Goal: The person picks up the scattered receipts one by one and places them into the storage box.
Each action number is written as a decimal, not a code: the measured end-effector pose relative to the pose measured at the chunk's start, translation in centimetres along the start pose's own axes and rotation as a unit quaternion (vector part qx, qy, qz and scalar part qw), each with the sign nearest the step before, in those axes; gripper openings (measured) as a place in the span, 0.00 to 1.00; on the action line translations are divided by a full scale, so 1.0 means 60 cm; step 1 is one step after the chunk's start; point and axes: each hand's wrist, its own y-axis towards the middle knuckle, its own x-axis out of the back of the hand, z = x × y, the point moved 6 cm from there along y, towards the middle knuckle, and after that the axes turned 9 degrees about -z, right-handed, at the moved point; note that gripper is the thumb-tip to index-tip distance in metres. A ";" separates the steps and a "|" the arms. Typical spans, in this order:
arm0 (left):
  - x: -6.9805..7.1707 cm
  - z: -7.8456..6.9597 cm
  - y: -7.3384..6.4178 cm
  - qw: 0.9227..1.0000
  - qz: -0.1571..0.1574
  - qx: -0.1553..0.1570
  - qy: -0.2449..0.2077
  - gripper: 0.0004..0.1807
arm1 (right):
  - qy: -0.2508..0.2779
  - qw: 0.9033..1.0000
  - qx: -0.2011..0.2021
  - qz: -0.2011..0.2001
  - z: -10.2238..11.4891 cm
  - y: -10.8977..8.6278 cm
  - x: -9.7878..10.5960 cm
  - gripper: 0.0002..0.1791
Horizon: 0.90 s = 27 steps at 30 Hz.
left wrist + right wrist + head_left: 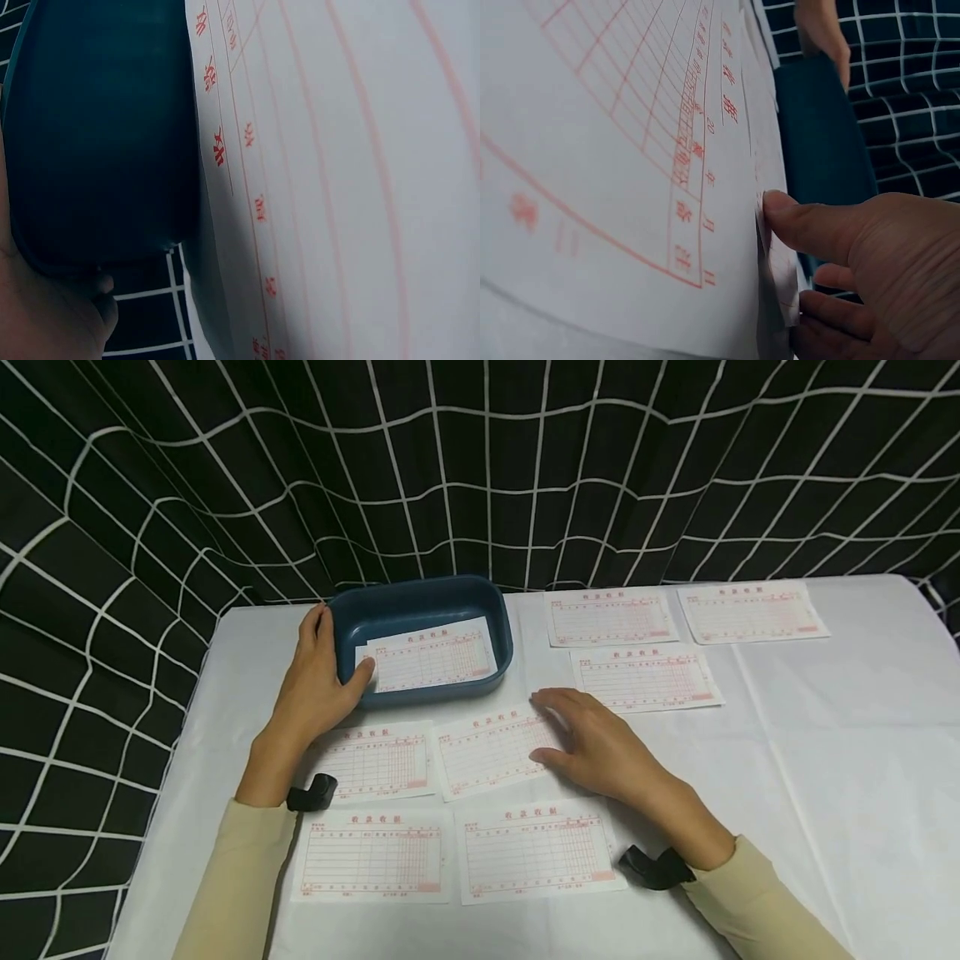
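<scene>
A dark blue plastic bin (450, 691) stands at the back left of the table, with overlapping printed receipt slips (431, 660) inside it. My left hand (315, 681) grips the bin's left end, thumb over the rim and fingers along the outer wall. In front of the bin, my right hand (596, 743) holds the right end of a white receipt slip (487, 750) with red print. The right wrist view shows the thumb (802, 221) on the slip's edge, and the other fingers partly hidden behind that end.
Another slip (393, 768) lies partly under my left wrist. Two more, a left one (375, 856) and a right one (532, 856), lie nearest me. Right of the bin are several slips (611, 617) on the white tablecloth (825, 777). A black curtain with white grid lines (525, 468) hangs behind.
</scene>
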 end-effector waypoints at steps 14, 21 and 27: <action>0.007 -0.003 -0.001 1.000 -0.001 -0.007 -0.007 0.52 | 0.009 1.000 -0.002 -0.019 0.003 -0.001 0.005 0.37; 0.003 -0.001 -0.001 1.000 0.007 -0.003 -0.004 0.53 | 0.007 0.999 -0.018 -0.029 -0.002 0.000 0.003 0.34; 0.004 -0.003 -0.002 1.000 0.002 -0.001 -0.005 0.53 | 0.008 0.999 -0.019 -0.031 0.000 0.002 0.005 0.33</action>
